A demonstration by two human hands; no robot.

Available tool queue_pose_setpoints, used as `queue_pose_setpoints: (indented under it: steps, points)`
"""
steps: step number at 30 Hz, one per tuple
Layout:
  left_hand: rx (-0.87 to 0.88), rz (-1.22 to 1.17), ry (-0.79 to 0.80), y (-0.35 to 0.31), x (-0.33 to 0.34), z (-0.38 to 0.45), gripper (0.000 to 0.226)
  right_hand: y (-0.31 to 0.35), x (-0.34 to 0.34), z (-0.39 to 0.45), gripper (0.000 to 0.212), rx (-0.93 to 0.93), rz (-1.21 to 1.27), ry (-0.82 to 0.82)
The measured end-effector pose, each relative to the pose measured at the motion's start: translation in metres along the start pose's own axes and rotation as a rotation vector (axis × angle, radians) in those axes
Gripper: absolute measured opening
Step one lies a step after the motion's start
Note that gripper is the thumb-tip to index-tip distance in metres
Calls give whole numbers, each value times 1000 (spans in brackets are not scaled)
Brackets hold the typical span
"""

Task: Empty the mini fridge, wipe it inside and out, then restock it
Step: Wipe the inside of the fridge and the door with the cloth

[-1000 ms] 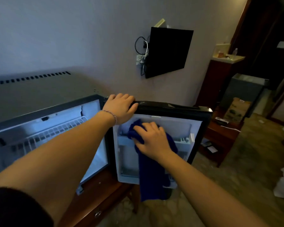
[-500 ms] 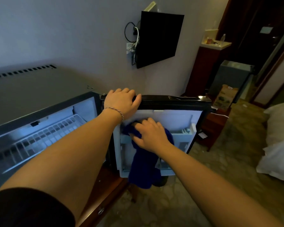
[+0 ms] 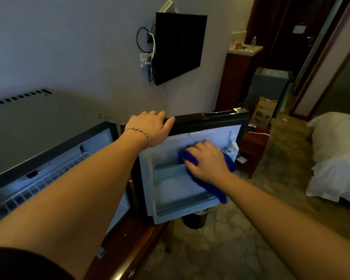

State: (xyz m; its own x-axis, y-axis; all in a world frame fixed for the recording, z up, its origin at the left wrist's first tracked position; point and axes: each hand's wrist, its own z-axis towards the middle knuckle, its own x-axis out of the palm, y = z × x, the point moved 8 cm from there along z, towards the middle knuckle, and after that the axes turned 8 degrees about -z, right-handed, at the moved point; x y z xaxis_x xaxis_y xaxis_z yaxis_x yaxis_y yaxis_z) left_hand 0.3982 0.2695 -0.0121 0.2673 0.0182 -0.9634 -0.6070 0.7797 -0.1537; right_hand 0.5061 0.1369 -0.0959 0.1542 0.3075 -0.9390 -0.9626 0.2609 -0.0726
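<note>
Blue terry cloth [image 3: 192, 158], bunched under the right hand [image 3: 207, 161], is pressed against the white plastic inner liner of the open mini fridge door [image 3: 212, 136], level with its upper door shelf [image 3: 168, 168]. The right grip lies curled over the cloth; a loose tail hangs below it. The left hand [image 3: 152, 128] rests on the door's black top edge, fingers curled over it. Risks, as judged: pressure from the wiping grip could swing the door if the left grip slackens; the hanging tail could snag the lower rail; the small shelf clip just right of the wiping grip could be dislodged.
</note>
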Motion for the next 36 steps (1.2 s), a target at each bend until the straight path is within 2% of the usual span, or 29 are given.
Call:
queue_pose_setpoints:
  steps: [3,6,10,15,17,20,23,27,29,34,36]
  points:
    - [-16,-4,11,2,2,1,57,75,3,7,45,-78,30,-65]
    - [-34,-11,26,5,2,3,58,87,6,12,47,-92,32,-49]
    - [-65,-18,47,8,2,3,58,51,10,13,56,-156,-13,49]
    - [-136,-42,91,12,3,8,62,-70,11,13,46,25,-50,88]
    - [-159,-33,121,12,4,12,60,-91,14,21,55,36,-48,82]
    - [-180,-35,207,18,10,21,52,-83,22,44,61,45,-19,27]
    - [-215,-96,290,25,15,34,60,-67,22,58,55,62,41,-21]
    - [-278,-137,311,31,15,41,68,17,22,61,32,-121,74,-133]
    - [-325,-143,304,34,14,42,70,54,25,55,30,-189,147,-201]
    - [-389,-146,300,42,15,44,68,43,32,67,37,-300,166,-307]
    - [-408,-151,298,46,15,46,69,20,37,81,39,-251,163,-283]
